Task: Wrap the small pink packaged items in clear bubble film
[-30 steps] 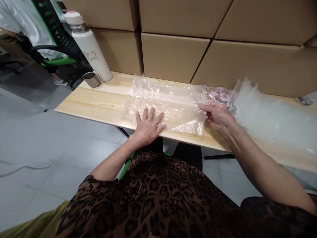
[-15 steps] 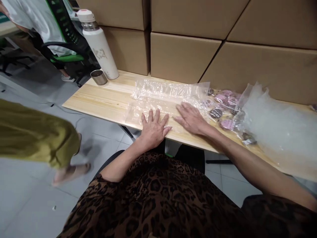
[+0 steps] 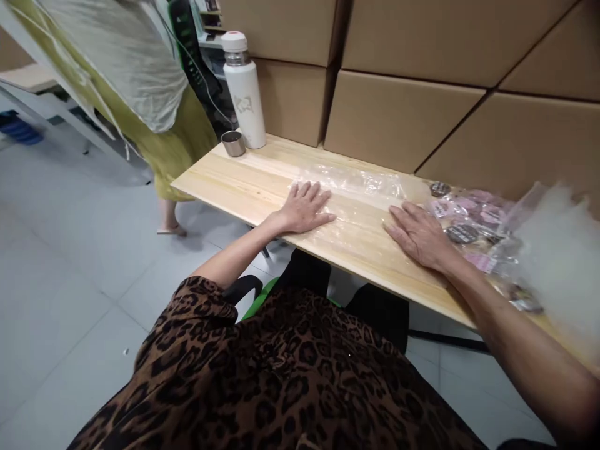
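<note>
— See that? A moment ago the right hand (image 3: pixel 419 236) was pinching the right end of the plastic bags (image 3: pixel 349 197). It has let go, and now it lies flat, palm down, fingers spread.

— And the left hand (image 3: pixel 305 209)?

— It hasn't shifted its job. It stays flat on the left end of the same bags, open, nothing clenched in it. So both hands press the plastic against the table (image 3: pixel 234 181), one at each end, with the crinkled stretch running between them and a little beyond their fingertips.

— No grip on anything, then?

— None. Both are released and just resting on top. I'd say the bags look flatter than they did, more spread out.

— What's that beyond the right hand?

— A heap of small packets (image 3: pixel 469 219), pink and dark, just past the knuckles, and a blurred pile of clear plastic (image 3: pixel 560 262) further out. Well off past the left hand stand a white bottle (image 3: pixel 244 94) and a metal cup (image 3: pixel 233 143).

— Someone's walking by.

— Yes, a person in a yellow skirt (image 3: pixel 178 144) has come up near the table's far corner.
</note>
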A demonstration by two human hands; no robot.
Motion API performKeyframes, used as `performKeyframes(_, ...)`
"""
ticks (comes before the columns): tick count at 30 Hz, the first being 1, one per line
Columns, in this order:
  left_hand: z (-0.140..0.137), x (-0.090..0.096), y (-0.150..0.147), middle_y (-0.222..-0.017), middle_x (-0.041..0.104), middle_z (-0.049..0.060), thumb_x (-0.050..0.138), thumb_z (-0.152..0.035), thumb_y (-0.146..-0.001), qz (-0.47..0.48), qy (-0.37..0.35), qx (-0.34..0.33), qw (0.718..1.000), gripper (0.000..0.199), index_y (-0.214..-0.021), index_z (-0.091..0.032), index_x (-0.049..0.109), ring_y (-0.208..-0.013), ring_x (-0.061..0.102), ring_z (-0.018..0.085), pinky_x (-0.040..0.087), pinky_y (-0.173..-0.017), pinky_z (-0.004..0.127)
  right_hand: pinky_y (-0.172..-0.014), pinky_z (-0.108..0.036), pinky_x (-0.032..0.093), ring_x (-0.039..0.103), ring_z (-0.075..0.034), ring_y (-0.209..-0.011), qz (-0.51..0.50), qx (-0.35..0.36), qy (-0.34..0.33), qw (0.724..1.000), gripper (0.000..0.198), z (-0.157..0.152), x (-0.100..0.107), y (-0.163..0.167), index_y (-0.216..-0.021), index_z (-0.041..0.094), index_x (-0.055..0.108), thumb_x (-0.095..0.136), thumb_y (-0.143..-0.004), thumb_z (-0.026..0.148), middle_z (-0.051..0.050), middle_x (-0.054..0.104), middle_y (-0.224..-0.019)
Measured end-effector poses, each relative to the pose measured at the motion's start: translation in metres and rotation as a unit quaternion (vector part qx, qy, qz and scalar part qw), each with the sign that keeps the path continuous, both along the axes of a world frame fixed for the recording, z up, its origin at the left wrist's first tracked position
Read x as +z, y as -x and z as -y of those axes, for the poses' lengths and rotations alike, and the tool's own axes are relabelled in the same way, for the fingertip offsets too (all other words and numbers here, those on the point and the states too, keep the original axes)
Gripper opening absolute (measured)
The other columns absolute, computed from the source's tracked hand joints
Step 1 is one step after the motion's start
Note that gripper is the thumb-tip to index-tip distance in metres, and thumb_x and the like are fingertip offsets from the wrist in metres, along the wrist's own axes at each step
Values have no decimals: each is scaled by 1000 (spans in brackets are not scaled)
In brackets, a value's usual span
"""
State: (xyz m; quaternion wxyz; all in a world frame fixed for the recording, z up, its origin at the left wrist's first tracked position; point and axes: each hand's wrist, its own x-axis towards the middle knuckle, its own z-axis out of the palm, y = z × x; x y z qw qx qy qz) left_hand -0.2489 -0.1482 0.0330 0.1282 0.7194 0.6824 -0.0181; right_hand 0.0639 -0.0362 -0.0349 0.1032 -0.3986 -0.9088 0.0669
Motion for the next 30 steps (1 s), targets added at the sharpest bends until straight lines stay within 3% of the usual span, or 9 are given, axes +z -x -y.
performKeyframes(4,5,-9,6,-188,9,17,33,-69,-109,11,-2,2,1000,84,-178,-21,24,-175,3,41,1,-140,60,-130,-65,40,49,-40,-157,-86,11,13,996,67,12,21,-15,-155,23,60,38,-107,64,-17,57,-164)
performKeyframes(8,10,-13,8,-188,12,16,34,-68,-109,5,-23,4,1000,81,-176,-22,29,-175,6,41,3,-139,62,-129,-63,42,55,-34,-152,-186,-57,-71,978,62,13,36,-57,-153,25,61,39,-110,64,-15,63,-158)
performKeyframes(11,9,-18,12,-187,17,15,33,-68,-108,-1,-47,4,999,80,-175,-23,32,-175,11,41,6,-139,65,-130,-61,40,56,-36,-151,-151,-117,-111,975,72,2,32,-102,-150,18,63,33,-110,70,-20,64,-156)
performKeyframes(16,4,-23,16,-185,25,19,29,-67,-105,-20,-71,6,997,85,-173,-17,38,-173,18,43,12,-138,64,-132,-59,38,55,-35,-152,-87,-156,-77,981,79,-13,21,-155,-150,14,63,21,-109,67,-20,64,-156)
performKeyframes(26,4,-20,15,-184,26,21,22,-70,-103,-37,-71,11,997,91,-173,-14,39,-173,20,42,15,-138,63,-132,-59,37,55,-34,-151,-60,-139,-65,986,75,-33,29,-206,-143,11,69,28,-108,62,-22,66,-153)
performKeyframes(30,4,-22,16,-184,28,20,24,-70,-104,-35,-77,15,996,88,-172,-15,41,-173,21,41,16,-138,62,-131,-64,37,53,-37,-153,-71,-157,-77,982,69,-19,38,-200,-144,17,70,34,-107,63,-18,66,-155)
